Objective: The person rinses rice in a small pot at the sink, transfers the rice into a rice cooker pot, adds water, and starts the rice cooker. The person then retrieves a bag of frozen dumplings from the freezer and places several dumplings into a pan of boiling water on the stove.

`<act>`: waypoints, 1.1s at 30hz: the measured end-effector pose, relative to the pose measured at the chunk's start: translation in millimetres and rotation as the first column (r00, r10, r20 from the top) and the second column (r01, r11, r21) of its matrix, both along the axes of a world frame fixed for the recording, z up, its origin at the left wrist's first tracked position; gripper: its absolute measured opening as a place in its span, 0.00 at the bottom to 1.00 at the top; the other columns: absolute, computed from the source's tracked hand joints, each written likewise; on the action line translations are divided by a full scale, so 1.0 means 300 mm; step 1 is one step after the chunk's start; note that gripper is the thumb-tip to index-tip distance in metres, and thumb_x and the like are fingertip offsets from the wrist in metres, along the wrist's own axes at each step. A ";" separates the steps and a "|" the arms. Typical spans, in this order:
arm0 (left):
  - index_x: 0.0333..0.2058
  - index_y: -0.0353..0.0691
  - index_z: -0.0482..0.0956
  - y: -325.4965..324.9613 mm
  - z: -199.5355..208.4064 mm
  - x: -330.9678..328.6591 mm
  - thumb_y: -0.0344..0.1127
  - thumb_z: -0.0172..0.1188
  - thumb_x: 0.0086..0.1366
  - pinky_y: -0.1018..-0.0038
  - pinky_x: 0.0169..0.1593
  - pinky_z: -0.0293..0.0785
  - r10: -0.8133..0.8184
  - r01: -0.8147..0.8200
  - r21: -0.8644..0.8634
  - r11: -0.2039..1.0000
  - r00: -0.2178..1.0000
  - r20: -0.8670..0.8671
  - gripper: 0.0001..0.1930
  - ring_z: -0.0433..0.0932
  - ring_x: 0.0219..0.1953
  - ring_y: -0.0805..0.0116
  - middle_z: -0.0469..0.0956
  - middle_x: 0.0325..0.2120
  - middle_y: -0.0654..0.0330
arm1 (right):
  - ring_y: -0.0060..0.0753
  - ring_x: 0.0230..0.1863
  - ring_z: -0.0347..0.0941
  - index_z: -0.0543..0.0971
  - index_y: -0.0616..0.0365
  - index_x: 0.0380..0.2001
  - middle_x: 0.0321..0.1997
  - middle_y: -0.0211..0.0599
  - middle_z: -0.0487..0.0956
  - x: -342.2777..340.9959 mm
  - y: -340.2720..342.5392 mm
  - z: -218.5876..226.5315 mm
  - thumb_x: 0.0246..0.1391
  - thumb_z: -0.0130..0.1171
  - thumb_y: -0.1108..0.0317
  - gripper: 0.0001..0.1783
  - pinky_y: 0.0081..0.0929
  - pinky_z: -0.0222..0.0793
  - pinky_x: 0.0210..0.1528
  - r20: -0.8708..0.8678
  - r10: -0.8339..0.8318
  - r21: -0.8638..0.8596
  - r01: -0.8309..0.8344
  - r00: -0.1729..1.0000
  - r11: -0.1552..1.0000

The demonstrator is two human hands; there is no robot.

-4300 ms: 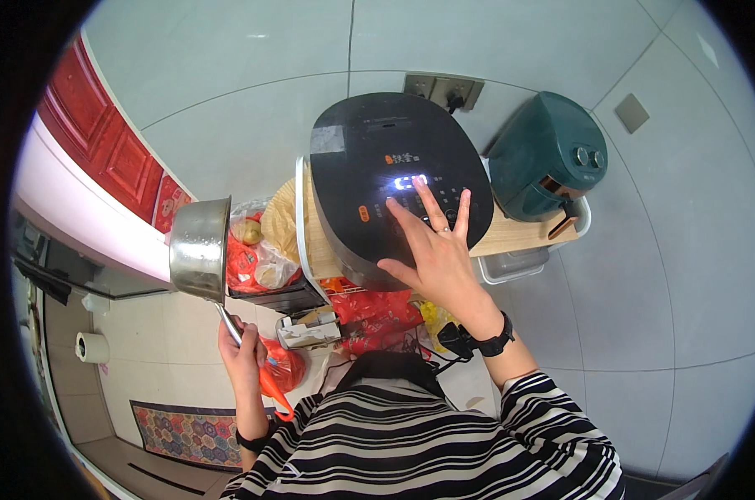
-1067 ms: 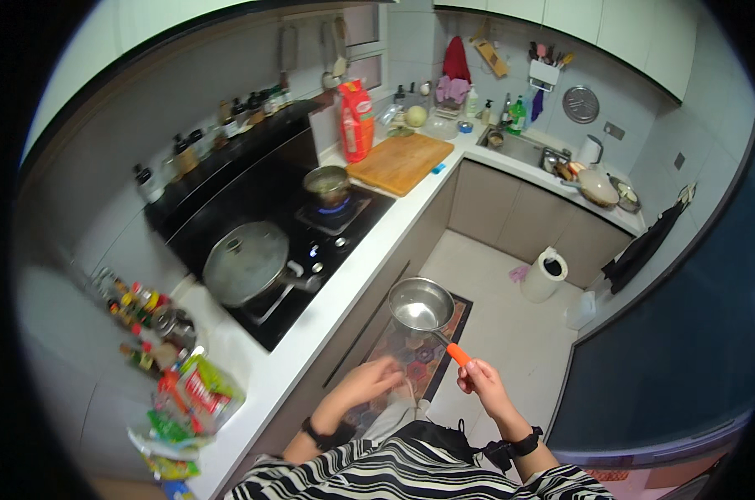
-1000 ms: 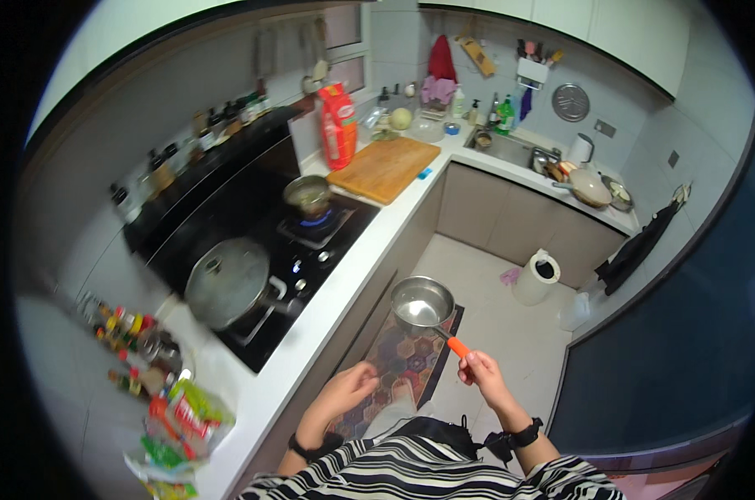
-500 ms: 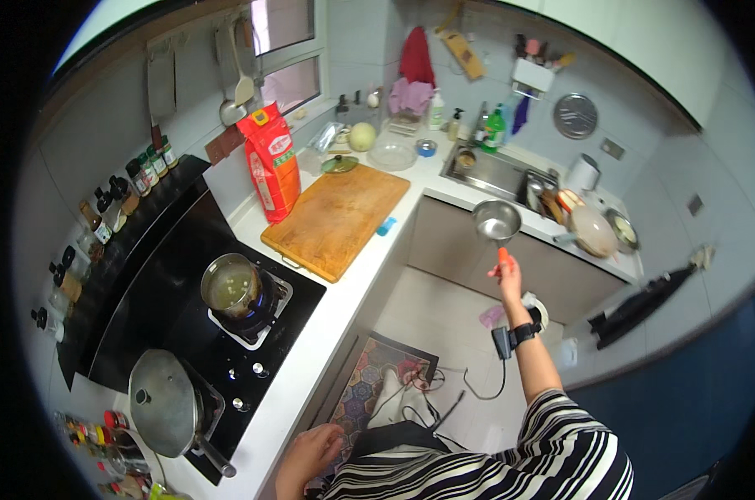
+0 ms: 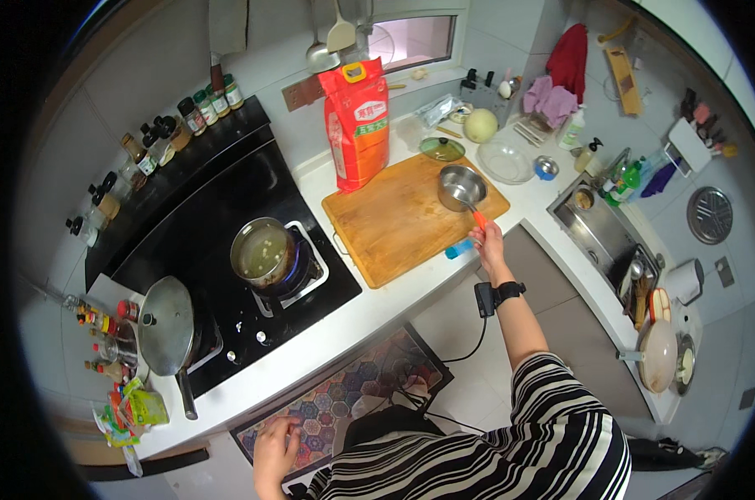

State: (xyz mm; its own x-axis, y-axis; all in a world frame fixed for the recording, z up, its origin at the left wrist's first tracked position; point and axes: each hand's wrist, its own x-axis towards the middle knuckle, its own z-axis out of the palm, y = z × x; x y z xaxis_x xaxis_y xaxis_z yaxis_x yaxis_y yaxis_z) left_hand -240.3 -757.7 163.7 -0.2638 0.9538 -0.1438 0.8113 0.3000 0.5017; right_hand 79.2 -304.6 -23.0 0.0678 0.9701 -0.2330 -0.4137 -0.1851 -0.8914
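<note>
Currently the right hand (image 5: 487, 243) grips the orange handle of a small steel saucepan (image 5: 461, 187), resting it level on the wooden cutting board (image 5: 394, 225); left hand (image 5: 275, 440) hangs open, empty

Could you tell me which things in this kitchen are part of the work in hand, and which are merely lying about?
In hand:
- right hand gripping the orange handle of the small steel saucepan
- wooden cutting board beneath it

Lying about:
- red bag
- pot on the lit burner
- lidded pan
- glass lid
- sink
- left hand, holding nothing
</note>
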 end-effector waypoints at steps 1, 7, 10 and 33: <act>0.30 0.38 0.72 -0.021 0.001 0.004 0.30 0.53 0.51 0.66 0.32 0.68 0.051 -0.051 0.028 0.998 0.998 -0.029 0.07 0.73 0.27 0.54 0.74 0.24 0.54 | 0.20 0.28 0.71 0.60 0.48 0.46 0.30 0.28 0.73 -0.024 0.013 -0.013 0.55 0.44 0.55 0.18 0.16 0.60 0.24 -0.002 0.025 -0.007 -0.025 1.000 1.000; 0.30 0.38 0.72 -0.146 0.058 -0.017 0.30 0.53 0.50 0.66 0.30 0.69 0.112 -0.108 0.051 0.993 0.989 -0.093 0.06 0.73 0.27 0.54 0.73 0.22 0.54 | 0.19 0.18 0.63 0.68 0.47 0.26 0.18 0.21 0.70 -0.065 0.068 -0.096 0.45 0.46 0.36 0.25 0.18 0.56 0.21 0.291 0.179 -0.138 -0.144 0.940 0.980; 0.30 0.40 0.72 -0.136 0.129 -0.107 0.31 0.53 0.52 0.67 0.29 0.70 0.125 -0.120 0.057 0.991 0.988 -0.092 0.05 0.73 0.26 0.55 0.74 0.23 0.55 | 0.21 0.17 0.62 0.70 0.50 0.18 0.13 0.23 0.66 0.102 0.111 -0.168 0.46 0.49 0.39 0.25 0.21 0.59 0.20 0.280 -0.099 -0.087 0.128 0.955 0.988; 0.42 0.50 0.69 0.149 -0.177 -1.611 0.42 0.63 0.43 0.66 0.42 0.62 -0.161 0.143 -0.090 0.986 0.639 -0.752 0.24 0.68 0.42 0.67 0.70 0.36 0.64 | 0.45 0.52 0.57 0.66 0.60 0.39 0.48 0.46 0.63 -0.889 -0.973 0.431 0.44 0.51 0.76 0.16 0.35 0.52 0.53 0.755 -0.494 0.654 -0.442 0.432 0.614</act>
State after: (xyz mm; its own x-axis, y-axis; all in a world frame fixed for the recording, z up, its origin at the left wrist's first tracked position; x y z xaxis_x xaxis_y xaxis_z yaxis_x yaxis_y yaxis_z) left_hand -723.7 -712.9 110.5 -0.1407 0.9899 0.0189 0.9406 0.1397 -0.3095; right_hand -187.4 -596.5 106.4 -0.2161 0.7054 0.6751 0.6036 0.6400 -0.4755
